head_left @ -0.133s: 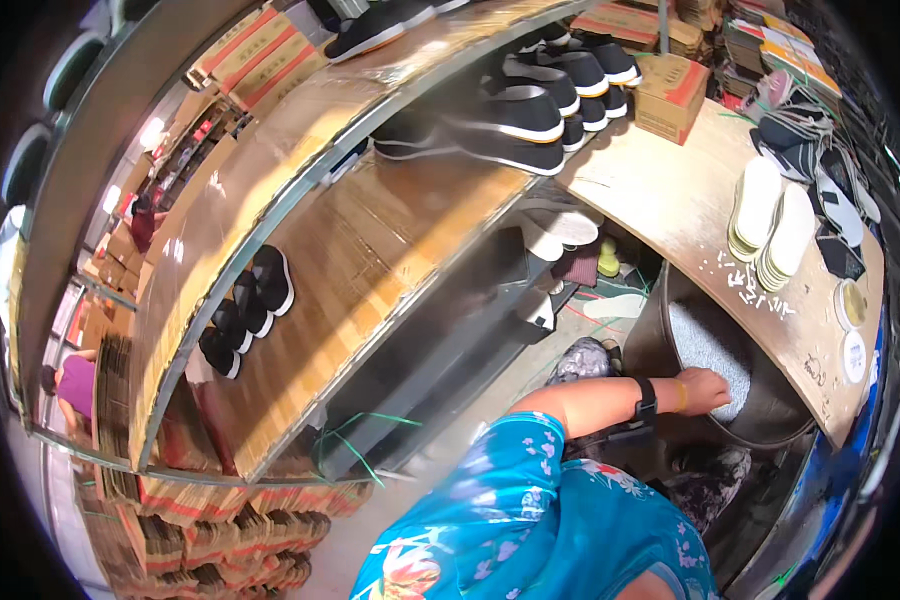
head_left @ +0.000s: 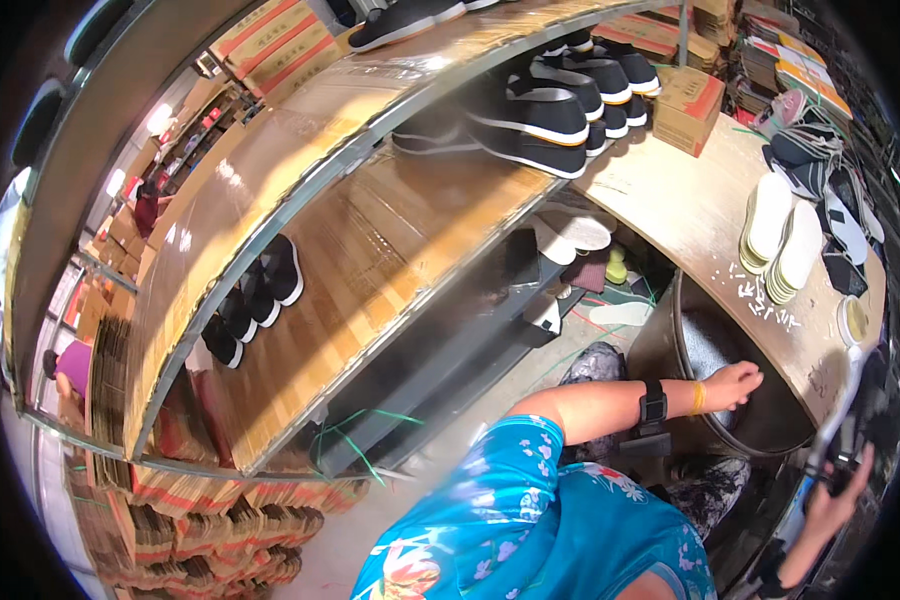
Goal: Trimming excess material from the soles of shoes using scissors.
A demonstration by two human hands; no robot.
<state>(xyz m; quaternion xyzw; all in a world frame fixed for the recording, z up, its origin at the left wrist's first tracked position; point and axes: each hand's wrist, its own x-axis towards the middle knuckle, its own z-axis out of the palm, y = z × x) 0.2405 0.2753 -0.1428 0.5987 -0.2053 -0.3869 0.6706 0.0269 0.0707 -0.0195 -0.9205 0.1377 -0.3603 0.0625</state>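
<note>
Black, blurred item [head_left: 867,408] is beside the bench [head_left: 660,185], near right, at the right hand [head_left: 834,504]; whether its fingers clamp it, I cannot tell. Left hand [head_left: 733,386], fingers curled together, hovers over the bin [head_left: 656,345]. Handling the item seems underway; moving it calls for firm grip.

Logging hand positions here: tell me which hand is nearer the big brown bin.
Left. The left hand is over the opening of the bin; the right hand is away to the right, outside its rim.
</note>
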